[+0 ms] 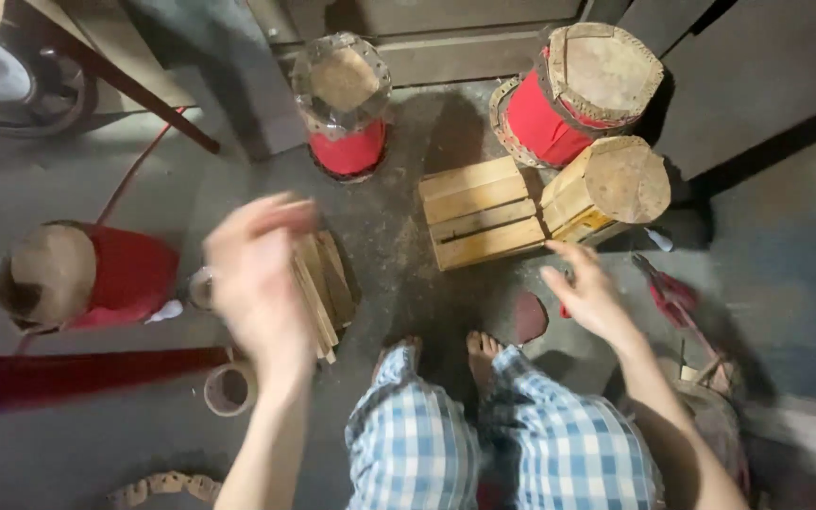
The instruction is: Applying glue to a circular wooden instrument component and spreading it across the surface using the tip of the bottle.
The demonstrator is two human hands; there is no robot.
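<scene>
Fingers of both hands were spread, gripping nothing. Left hand [259,279] was blurred, raised over a bundle of wood slats [321,291] lying on the floor [96,179]. Right hand [586,295] hovered low, just below a pale wooden drum [608,187] on its side and beside a slatted wooden block [480,212]. Red drums [344,102] stood around; tape roll [230,388] near the left forearm.

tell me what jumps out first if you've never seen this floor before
Red-bodied drums with pale skin heads ring the grey floor: one at far left, one at top centre, one at top right. In the middle sits a slatted wooden block beside a bare wooden drum shell. The left hand, blurred, hovers over a bundle of wooden strips; the right hand is open.
</scene>
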